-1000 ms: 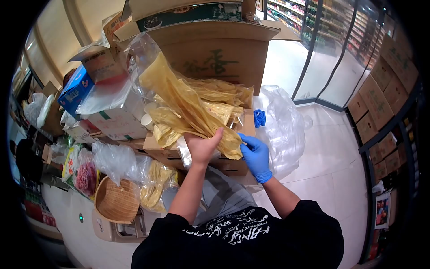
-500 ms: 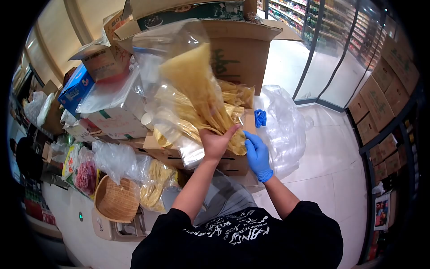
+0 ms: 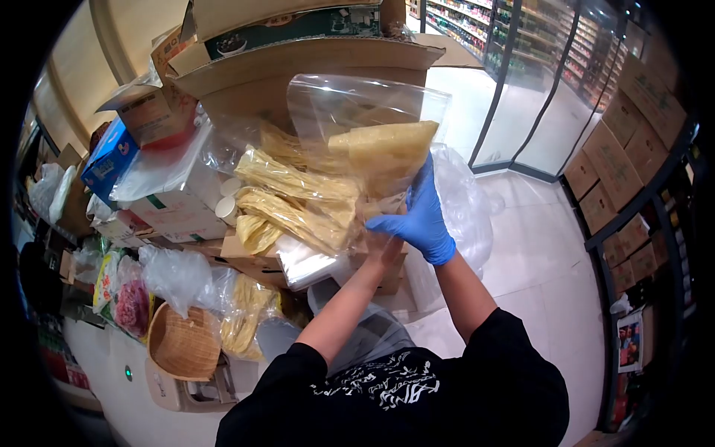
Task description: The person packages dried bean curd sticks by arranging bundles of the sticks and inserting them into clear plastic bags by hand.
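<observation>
A clear plastic bag of dried tofu skin (image 3: 383, 149) is held in front of me, its pale yellow folded roll lying nearly level. My right hand (image 3: 423, 231), in a blue glove, is closed round the bag's lower right side, thumb reaching left. My left hand (image 3: 382, 247), bare, grips the bag's lower end; its fingers are mostly hidden behind the glove and plastic. More bagged dried tofu sticks (image 3: 298, 197) lie just left of my hands on a cardboard box (image 3: 242, 257).
An open carton (image 3: 246, 89) stands behind the bags. To the right is a heap of clear plastic (image 3: 465, 216). A wicker basket (image 3: 182, 346), a white box (image 3: 175, 197) and another bag of tofu sticks (image 3: 249, 313) are at left. Cartons fill the right shelf (image 3: 618, 149).
The held bag has tipped from upright to nearly level, its top swinging right. My gloved hand has moved up and across its side. The view has shifted slightly.
</observation>
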The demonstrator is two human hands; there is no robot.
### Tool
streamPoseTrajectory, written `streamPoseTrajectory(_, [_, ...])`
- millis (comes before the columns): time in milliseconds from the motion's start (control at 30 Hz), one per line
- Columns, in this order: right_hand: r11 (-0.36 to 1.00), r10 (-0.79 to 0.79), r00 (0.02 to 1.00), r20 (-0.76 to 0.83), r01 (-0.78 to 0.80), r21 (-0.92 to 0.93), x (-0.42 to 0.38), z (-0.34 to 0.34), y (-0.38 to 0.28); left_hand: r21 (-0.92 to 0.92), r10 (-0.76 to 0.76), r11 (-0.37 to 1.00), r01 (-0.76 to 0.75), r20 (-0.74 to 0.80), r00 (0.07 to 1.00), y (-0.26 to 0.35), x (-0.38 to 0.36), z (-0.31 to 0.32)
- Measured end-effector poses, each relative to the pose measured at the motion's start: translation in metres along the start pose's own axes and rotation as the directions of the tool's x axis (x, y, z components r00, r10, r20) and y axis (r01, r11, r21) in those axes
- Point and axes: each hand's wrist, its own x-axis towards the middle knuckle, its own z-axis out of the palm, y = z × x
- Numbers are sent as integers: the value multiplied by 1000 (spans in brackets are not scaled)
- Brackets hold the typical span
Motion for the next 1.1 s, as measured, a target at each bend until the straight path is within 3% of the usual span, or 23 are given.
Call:
streamPoseTrajectory(100, [987,144,990,11,-144,69,-1,-3,30,318,146,938,-140,4,989,-11,-7,9])
streamPoseTrajectory(167, [979,203,979,17,-204,30,-3,-9,48,309,119,948,-74,-127,985,-3,-8,8])
streamPoseTrajectory(200, [978,204,979,18,-204,30,-5,-10,54,309,118,948,-73,-128,985,-6,-11,9])
streamPoseTrajectory(267, [975,206,977,58,-210,67,-8,-13,62,482,142,870,-106,-39,989,-12,-16,10])
streamPoseTrajectory(300, [975,208,976,57,-212,67,-7,-14,65,482,141,870,-106,-37,989,-8,-12,9])
streamPoseTrajectory(367, [968,215,976,46,-219,126,-6,-15,70,254,15,967,6,-82,997,1,-4,5])
streamPoseTrajectory(500, [994,50,999,-19,-48,98,-10,-13,79,292,19,956,0,-64,998,-10,-3,7])
streamPoseTrajectory(567, [996,-18,992,-125,6,-91,-10,-8,71,379,169,905,-193,95,981,4,8,-4])
streamPoseTrajectory(600, [996,-17,992,-125,6,-92,-11,-9,71,379,168,905,-192,94,981,1,4,0])
streamPoseTrajectory(667, [974,79,988,-134,-105,-200,-12,-11,72,335,170,933,-132,-89,981,-7,-7,11])
streamPoseTrajectory(800, [983,146,983,-115,-157,-98,-12,-16,82,276,146,952,-129,-44,988,12,0,-1])
streamPoseTrajectory(867, [977,208,968,-137,-198,82,-11,-15,82,133,-29,991,4,182,983,3,6,-12])
streamPoseTrajectory(900, [977,207,969,-138,-198,80,-11,-15,83,94,-81,994,58,260,962,2,10,-19])
streamPoseTrajectory(933, [984,179,972,-150,-175,41,-12,-15,84,-266,-113,951,156,169,979,14,17,-33])
streamPoseTrajectory(967, [988,151,975,-162,-153,2,-11,-15,85,-596,-175,778,197,95,980,28,24,-45])
streamPoseTrajectory(1000, [988,152,975,-161,-153,4,-11,-14,85,-595,-176,779,198,95,980,41,35,-54])
streamPoseTrajectory(1067, [986,107,982,-156,-125,-109,-10,-11,82,-767,-126,630,120,52,991,60,61,-67])
streamPoseTrajectory(1100, [986,110,982,-152,-127,-107,-11,-9,85,-737,-144,667,108,15,990,59,72,-63])
